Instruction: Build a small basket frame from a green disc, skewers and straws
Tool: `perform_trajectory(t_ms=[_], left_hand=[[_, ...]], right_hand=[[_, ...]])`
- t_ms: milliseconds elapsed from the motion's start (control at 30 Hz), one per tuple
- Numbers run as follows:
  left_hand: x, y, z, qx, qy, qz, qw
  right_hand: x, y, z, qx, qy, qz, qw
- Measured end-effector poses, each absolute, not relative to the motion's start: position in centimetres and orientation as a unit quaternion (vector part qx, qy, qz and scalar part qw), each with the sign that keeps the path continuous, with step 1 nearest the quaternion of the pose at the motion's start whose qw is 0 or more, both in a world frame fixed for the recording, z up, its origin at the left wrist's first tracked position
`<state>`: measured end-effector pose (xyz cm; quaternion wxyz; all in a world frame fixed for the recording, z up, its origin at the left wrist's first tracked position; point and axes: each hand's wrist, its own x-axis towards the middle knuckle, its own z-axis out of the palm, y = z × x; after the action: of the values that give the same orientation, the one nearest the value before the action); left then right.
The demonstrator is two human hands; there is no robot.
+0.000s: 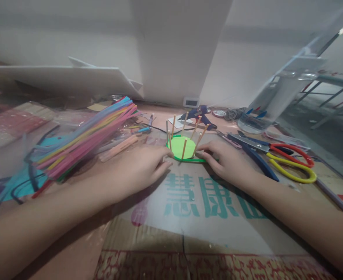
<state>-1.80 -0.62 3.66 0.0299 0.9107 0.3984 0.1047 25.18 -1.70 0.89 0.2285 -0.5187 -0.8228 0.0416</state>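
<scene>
Green, the disc [177, 147] with upright sticks [184, 149] sat on the desk [80, 249] between left hand [145, 163] and right hand [225, 159], fingers [163, 150] at its rim; whether clamped or apart, I could not tell.

Slim bare forearms [63, 210] taper toward a bare left hand [149, 161] and right hand [225, 158].

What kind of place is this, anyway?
Probably a craft worktable: a glue gun sits toward the back, scissors lie at the right, and in the middle is a green disc ringed with upright sticks.
</scene>
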Motion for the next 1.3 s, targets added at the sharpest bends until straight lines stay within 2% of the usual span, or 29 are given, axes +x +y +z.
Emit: perform_trajectory(t_ms=[233, 633, 900, 1067, 1167, 1300], left_hand=[[-0.8, 0.1, 0.5, 0.912, 0.395, 0.110, 0.006], [-0.9, 0.4, 0.7, 0.913, 0.395, 0.102, 0.019], [-1.3, 0.5, 0.0, 0.915, 0.383, 0.126, 0.026], [-1.2, 0.7, -0.5, 0.917, 0.373, 0.132, 0.045], [-1.2, 0.6, -0.4, 0.915, 0.379, 0.129, 0.044], [-1.1, 0.5, -0.4, 0.914, 0.385, 0.127, 0.027]], right_hand=[[25.2, -0.7, 0.3, -0.482, -0.844, 0.071, 0.225], [23.6, -3.3, 1.2, -0.474, -0.845, 0.098, 0.227], [26.6, -2.3, 5.0, -0.591, -0.718, -0.040, 0.365], [29.0, 1.5, 5.2, -0.632, -0.721, 0.042, 0.281], [29.4, 4.1, 5.2, -0.635, -0.739, 0.047, 0.220], [29.2, 8.5, 5.5, -0.641, -0.740, 0.040, 0.202]])
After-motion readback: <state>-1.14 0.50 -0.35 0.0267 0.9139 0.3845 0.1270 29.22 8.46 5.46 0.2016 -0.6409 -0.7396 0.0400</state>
